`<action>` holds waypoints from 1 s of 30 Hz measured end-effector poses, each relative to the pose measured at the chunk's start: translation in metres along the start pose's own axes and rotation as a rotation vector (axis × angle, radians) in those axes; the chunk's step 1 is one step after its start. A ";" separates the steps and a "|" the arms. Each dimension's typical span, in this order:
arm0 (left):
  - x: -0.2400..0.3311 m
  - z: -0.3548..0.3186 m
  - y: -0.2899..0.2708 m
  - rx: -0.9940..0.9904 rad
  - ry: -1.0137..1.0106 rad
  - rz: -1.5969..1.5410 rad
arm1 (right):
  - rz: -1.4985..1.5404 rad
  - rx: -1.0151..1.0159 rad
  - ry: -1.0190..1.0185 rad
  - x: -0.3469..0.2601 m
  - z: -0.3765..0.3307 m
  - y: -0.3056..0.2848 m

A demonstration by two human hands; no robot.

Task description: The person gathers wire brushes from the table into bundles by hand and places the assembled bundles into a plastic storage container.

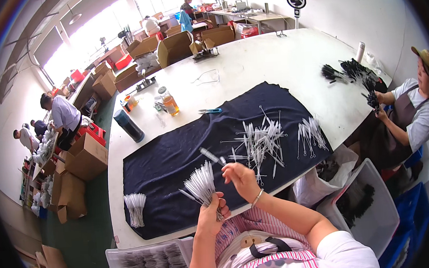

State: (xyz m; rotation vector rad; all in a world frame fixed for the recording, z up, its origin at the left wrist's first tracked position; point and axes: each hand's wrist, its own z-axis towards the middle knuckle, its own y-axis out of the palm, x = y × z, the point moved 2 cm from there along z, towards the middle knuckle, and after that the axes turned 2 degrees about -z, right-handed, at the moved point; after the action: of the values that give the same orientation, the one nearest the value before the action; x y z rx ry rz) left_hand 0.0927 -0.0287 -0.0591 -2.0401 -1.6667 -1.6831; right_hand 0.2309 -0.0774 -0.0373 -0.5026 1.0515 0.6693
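Observation:
My left hand (212,213) is closed round the wire stems of a bundle of small white-bristled brushes (200,182), bristles pointing up. Just right of it, my right hand (243,181) pinches a single small brush (209,155), its bristle end tilted up and left. Both hands are over a dark blue cloth (176,151) at the table's near edge. A loose pile of brushes (264,141), with looped wire ends, lies beyond my right hand. A smaller group of brushes (310,133) is farther right, and a neat bunch of brushes (136,208) rests at the cloth's left end.
Thread snips (210,111), a jar of amber liquid (170,105) and a dark bottle (128,125) stand or lie beyond the cloth on the white table (264,64). Bins (151,263) flank my lap. At right, a co-worker (404,107) handles black brushes (350,71).

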 end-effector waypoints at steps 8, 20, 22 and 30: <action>-0.020 0.012 -0.020 -0.145 -0.346 -0.408 | -0.064 -0.117 -0.043 -0.005 -0.043 0.029; -0.030 -0.016 0.006 0.187 0.092 -0.121 | -0.578 0.101 -0.161 -0.006 -0.068 0.019; -0.032 -0.014 -0.004 0.248 0.144 -0.086 | -0.595 -0.107 -0.230 0.000 -0.068 0.022; -0.020 -0.010 -0.016 0.072 0.203 -0.142 | -1.312 -0.181 0.187 0.056 0.019 -0.019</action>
State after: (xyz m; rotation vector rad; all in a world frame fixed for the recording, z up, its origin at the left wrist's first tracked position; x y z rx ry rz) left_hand 0.0776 -0.0410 -0.0782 -1.6921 -1.8110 -1.7732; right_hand 0.2752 -0.0635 -0.0789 -1.2530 0.6189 -0.4653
